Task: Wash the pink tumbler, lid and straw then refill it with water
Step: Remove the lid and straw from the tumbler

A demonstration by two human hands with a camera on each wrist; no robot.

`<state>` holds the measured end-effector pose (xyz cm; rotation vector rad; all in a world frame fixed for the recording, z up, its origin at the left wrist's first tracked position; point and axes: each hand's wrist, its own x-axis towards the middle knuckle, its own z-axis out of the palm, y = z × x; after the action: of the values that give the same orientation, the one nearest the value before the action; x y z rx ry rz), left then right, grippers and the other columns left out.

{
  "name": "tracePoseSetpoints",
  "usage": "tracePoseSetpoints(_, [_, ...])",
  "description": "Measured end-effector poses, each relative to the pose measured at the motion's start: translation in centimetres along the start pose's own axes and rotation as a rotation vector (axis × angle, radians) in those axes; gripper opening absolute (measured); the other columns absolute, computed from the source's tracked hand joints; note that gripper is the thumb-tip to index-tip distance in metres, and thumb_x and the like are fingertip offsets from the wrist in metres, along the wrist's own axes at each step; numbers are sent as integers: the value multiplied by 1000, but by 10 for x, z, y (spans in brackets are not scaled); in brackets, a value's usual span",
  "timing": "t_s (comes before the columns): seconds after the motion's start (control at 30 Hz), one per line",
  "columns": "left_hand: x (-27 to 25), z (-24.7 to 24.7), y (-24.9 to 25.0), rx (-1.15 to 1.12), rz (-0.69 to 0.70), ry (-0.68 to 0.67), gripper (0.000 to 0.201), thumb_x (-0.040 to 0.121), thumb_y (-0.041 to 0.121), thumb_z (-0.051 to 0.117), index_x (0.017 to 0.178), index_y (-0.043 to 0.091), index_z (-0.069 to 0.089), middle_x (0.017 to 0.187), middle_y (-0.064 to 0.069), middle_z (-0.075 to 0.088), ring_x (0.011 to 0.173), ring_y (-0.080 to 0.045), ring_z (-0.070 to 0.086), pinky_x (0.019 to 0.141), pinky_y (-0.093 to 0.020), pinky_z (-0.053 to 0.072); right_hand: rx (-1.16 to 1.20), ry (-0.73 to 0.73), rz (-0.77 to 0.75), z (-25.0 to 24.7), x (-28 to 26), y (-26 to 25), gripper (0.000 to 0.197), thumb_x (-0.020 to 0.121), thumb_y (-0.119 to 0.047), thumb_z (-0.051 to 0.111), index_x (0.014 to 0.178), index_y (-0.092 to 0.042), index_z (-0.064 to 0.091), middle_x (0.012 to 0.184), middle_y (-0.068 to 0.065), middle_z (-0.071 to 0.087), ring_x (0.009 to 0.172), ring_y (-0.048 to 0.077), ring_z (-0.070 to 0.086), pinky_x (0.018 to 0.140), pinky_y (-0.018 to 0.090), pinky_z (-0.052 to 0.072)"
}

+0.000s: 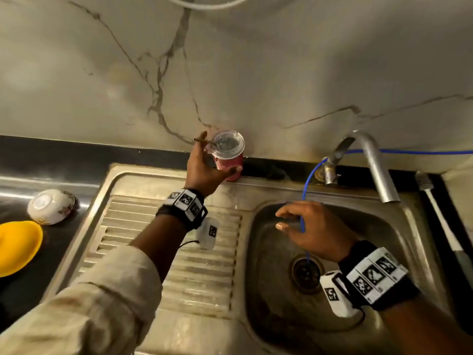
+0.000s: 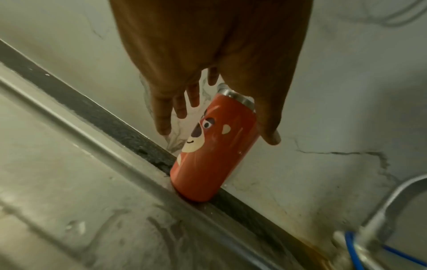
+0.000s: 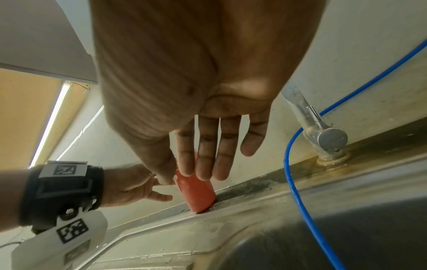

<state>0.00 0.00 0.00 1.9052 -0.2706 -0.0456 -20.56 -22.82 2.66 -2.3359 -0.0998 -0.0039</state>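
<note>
The pink tumbler (image 1: 230, 166) with a cartoon face (image 2: 215, 155) stands upright on the back ledge of the sink, against the marble wall. A clear lid (image 1: 227, 144) sits on it, and a dark straw (image 1: 204, 141) sticks out to the left. My left hand (image 1: 220, 153) is spread around the tumbler's upper part: straight fingers (image 2: 161, 118) behind it, thumb along its front side. I cannot tell whether it grips. My right hand (image 1: 281, 220) hovers open over the sink basin and holds nothing. In the right wrist view the tumbler (image 3: 198, 193) shows past its fingers.
A metal faucet (image 1: 371, 160) arches over the basin (image 1: 252, 252), whose drain (image 1: 305, 274) lies below my right hand. A blue tube (image 1: 303, 201) hangs from the tap into the drain. Left: ribbed drainboard (image 1: 179, 252), overturned white bowl (image 1: 51, 206), yellow bowl (image 1: 18, 247). A long-handled tool (image 1: 440, 221) lies right.
</note>
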Motion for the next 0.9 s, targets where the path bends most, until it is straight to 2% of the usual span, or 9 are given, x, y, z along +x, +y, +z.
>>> tracePoseSetpoints(0.07, [12,3,0,-42,-18,-9,125,54,31,105,158,21,35,141,-2,63,129,-12,61,105,-17,49,-13,11,3,-1,5,1,21,89,-27,82,108,-21,79,104,-10,76,95,0,71,87,27,58])
tracePoseSetpoints(0.1, [17,5,0,-27,-15,-28,122,56,29,104,157,22,37,139,-1,65,128,-12,62,106,-19,49,-15,12,1,-1,6,3,20,89,-24,83,108,-20,79,104,-9,76,95,0,71,87,24,57])
tracePoseSetpoints(0.2, [26,5,-1,48,28,-56,105,55,46,99,147,27,52,131,8,70,121,-10,66,108,-38,53,-3,12,19,1,6,4,19,89,-24,83,107,-21,78,104,-11,76,96,-1,70,88,21,56])
tracePoseSetpoints(0.23, [28,4,-4,52,40,-52,102,55,48,98,145,28,55,129,10,70,119,-9,67,106,-39,54,-3,18,24,2,5,4,18,89,-24,83,107,-22,78,104,-12,75,97,-1,69,87,20,56])
tracePoseSetpoints(0.4, [10,-3,-1,92,65,15,92,60,32,101,142,26,59,127,11,71,116,-6,67,102,-25,53,10,48,56,1,1,1,21,89,-24,83,109,-21,79,105,-12,75,97,-2,70,89,18,56])
tracePoseSetpoints(0.5, [-15,-18,5,59,69,41,90,61,32,99,142,26,60,124,11,72,114,-4,67,97,-21,54,29,86,31,-1,-1,-10,23,88,-23,84,110,-18,79,103,-11,76,96,1,71,87,20,58])
tracePoseSetpoints(0.6, [-54,-38,15,-3,51,51,87,64,21,100,141,21,61,126,13,69,115,2,64,93,-18,53,24,121,9,1,-8,-27,23,88,-24,84,109,-19,80,99,-12,76,93,2,71,85,19,58])
tracePoseSetpoints(0.73, [-119,-63,24,-74,0,73,85,65,8,99,140,16,61,124,12,69,111,7,64,86,-10,51,45,141,-80,12,-24,-59,20,86,-17,86,105,-18,80,92,-16,73,88,-1,69,80,8,50])
tracePoseSetpoints(0.9, [-198,-80,14,-173,-73,92,88,59,1,100,137,17,62,120,9,72,111,0,67,82,-15,55,66,106,-135,33,-54,-93,17,86,-15,85,102,-19,79,91,-15,72,88,-2,69,82,8,49])
